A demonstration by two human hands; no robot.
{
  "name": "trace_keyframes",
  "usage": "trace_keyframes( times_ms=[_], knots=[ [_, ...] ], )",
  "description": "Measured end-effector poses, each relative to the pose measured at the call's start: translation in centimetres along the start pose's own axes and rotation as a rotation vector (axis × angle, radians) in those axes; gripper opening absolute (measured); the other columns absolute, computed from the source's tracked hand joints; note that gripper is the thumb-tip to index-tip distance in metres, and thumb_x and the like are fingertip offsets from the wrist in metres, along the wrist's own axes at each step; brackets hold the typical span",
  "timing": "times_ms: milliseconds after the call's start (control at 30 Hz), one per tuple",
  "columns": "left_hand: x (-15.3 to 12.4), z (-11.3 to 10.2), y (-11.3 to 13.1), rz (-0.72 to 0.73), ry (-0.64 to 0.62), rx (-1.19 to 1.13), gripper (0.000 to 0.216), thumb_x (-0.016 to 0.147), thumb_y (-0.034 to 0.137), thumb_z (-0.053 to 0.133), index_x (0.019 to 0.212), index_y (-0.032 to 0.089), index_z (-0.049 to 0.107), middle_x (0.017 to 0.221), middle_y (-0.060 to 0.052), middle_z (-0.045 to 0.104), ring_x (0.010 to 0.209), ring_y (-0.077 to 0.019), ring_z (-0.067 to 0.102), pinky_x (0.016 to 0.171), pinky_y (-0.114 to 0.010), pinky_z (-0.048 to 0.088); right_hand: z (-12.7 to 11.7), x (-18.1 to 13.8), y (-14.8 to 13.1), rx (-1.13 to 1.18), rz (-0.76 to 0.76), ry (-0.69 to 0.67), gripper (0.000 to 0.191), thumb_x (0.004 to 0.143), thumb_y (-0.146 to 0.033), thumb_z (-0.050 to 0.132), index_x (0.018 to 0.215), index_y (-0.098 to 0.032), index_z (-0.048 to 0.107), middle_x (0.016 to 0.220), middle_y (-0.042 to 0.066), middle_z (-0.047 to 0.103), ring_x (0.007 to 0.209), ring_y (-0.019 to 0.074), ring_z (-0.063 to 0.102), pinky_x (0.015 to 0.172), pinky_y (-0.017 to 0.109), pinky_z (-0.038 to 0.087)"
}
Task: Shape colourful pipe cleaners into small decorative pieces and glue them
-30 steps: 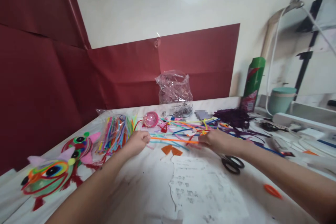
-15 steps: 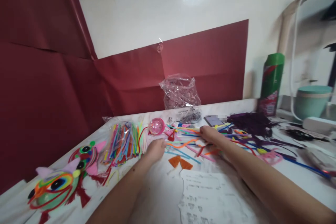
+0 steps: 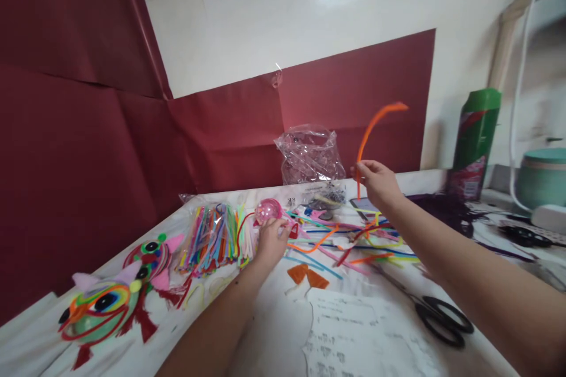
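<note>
An orange pipe cleaner [image 3: 370, 127] is raised above the table, pinched between the fingers and thumb of my right hand [image 3: 379, 181]. It curves up and over to the right. My left hand [image 3: 273, 240] is low over the table, its fingers partly stretched out at the near side of a clear pink ball [image 3: 268, 210]; whether they touch it I cannot tell. A red pipe cleaner [image 3: 244, 225] bends beside the ball. Loose pipe cleaners in many colours, among them another orange one [image 3: 319, 242], lie between my hands. Two brown felt pieces [image 3: 307, 276] rest nearer to me.
Black-handled scissors [image 3: 442, 321] lie under my right forearm, near a written sheet [image 3: 354, 330]. A bag of pipe cleaners [image 3: 214, 241] and decorated balls with faces [image 3: 104, 312] are at left. Behind stand a clear plastic bag [image 3: 312, 156] and a green bottle [image 3: 477, 141].
My right hand has risen from the loose pipe cleaners with an orange one in it. My left hand has shifted slightly up and right, towards the pink ball. The scissors have come into view.
</note>
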State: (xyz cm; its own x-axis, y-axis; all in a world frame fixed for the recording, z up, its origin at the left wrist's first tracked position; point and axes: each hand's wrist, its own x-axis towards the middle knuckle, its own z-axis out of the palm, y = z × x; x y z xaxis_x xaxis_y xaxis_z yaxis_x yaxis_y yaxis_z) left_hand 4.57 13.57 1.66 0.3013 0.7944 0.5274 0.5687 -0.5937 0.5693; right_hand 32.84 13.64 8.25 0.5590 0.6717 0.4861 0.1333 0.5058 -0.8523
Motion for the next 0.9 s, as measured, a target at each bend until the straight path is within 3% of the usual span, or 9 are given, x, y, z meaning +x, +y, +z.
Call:
trace_keyframes(
  times_ms=[133,267,333,433,533,667,767,833,900],
  knots=[
    [-0.4,-1.5,3.3,-0.004,0.051,-0.164,0.015,0.076,0.023,0.052,0.084,0.016,0.063,0.089,-0.007,0.062,0.089,-0.0185,0.054,0.083,-0.029,0.039,0.5,-0.7,-3.6,0.346,0.008,-0.027,0.023,0.067,-0.038,0.065,0.069,-0.021,0.05,0.069,-0.005,0.06,0.064,0.0088,0.056,0.06,0.022,0.045],
    [-1.6,-2.7,7.4,-0.028,0.101,-0.312,0.025,0.08,0.028,0.047,0.097,0.015,0.059,0.099,-0.009,0.061,0.093,-0.0185,0.054,0.083,-0.029,0.039,2.1,-5.4,-6.3,0.511,0.106,-0.203,0.024,0.06,-0.033,0.073,0.065,-0.019,0.054,0.067,-0.004,0.062,0.062,0.0082,0.056,0.059,0.02,0.046],
    [-2.4,-2.9,9.0,-0.052,0.022,-0.384,0.027,0.082,0.031,0.043,0.095,0.014,0.058,0.089,-0.008,0.063,0.08,-0.0166,0.057,0.073,-0.027,0.043,3.2,-9.2,-6.8,0.53,0.18,-0.327,0.024,0.058,-0.031,0.075,0.064,-0.017,0.057,0.069,-0.001,0.064,0.061,0.0094,0.057,0.059,0.022,0.047],
    [-4.0,-3.0,10.2,-0.107,-0.132,-0.447,0.024,0.08,0.028,0.042,0.071,0.013,0.059,0.059,0.0,0.056,0.055,-0.0116,0.051,0.055,-0.022,0.039,4.2,-14.5,-6.8,0.54,0.265,-0.429,0.024,0.058,-0.031,0.075,0.062,-0.015,0.059,0.071,0.003,0.066,0.057,0.0113,0.058,0.055,0.024,0.048],
    [-6.0,-3.7,9.6,-0.149,-0.167,-0.435,0.02,0.073,0.023,0.046,0.056,0.015,0.053,0.047,0.004,0.043,0.047,-0.0091,0.04,0.047,-0.02,0.031,3.5,-16.6,-6.5,0.569,0.277,-0.364,0.022,0.06,-0.032,0.074,0.065,-0.017,0.059,0.07,0.001,0.065,0.06,0.0114,0.058,0.055,0.023,0.049],
    [-8.8,-5.9,7.5,-0.185,-0.219,-0.416,0.016,0.067,0.022,0.051,0.052,0.015,0.053,0.044,0.006,0.039,0.045,-0.0083,0.034,0.045,-0.02,0.025,0.5,-15.7,-7.5,0.627,0.225,-0.208,0.021,0.06,-0.031,0.074,0.063,-0.02,0.057,0.069,-0.003,0.063,0.062,0.0091,0.058,0.052,0.018,0.048],
    [-9.6,-8.5,7.1,-0.2,-0.252,-0.437,0.015,0.067,0.024,0.052,0.055,0.015,0.055,0.042,0.006,0.039,0.043,-0.008,0.033,0.045,-0.02,0.025,-1.4,-15.2,-9.7,0.657,0.187,-0.167,0.019,0.062,-0.029,0.073,0.068,-0.02,0.057,0.073,-0.004,0.064,0.068,0.0089,0.061,0.054,0.016,0.048],
    [-9.3,-10.6,7.9,-0.203,-0.188,-0.52,0.016,0.066,0.025,0.056,0.055,0.014,0.056,0.046,0.004,0.045,0.047,-0.0081,0.038,0.047,-0.02,0.029,-2.0,-15.3,-11.6,0.689,0.152,-0.167,0.017,0.064,-0.028,0.072,0.072,-0.021,0.058,0.076,-0.004,0.065,0.072,0.0087,0.062,0.056,0.015,0.049],
    [-8.6,-12.7,9.5,-0.188,-0.02,-0.661,0.016,0.064,0.026,0.06,0.055,0.014,0.055,0.048,0.004,0.047,0.047,-0.0078,0.039,0.048,-0.02,0.031,-2.0,-15.6,-13.4,0.757,0.098,-0.15,0.015,0.065,-0.026,0.071,0.074,-0.022,0.059,0.076,-0.005,0.065,0.074,0.0081,0.063,0.061,0.015,0.051]
  ],
)
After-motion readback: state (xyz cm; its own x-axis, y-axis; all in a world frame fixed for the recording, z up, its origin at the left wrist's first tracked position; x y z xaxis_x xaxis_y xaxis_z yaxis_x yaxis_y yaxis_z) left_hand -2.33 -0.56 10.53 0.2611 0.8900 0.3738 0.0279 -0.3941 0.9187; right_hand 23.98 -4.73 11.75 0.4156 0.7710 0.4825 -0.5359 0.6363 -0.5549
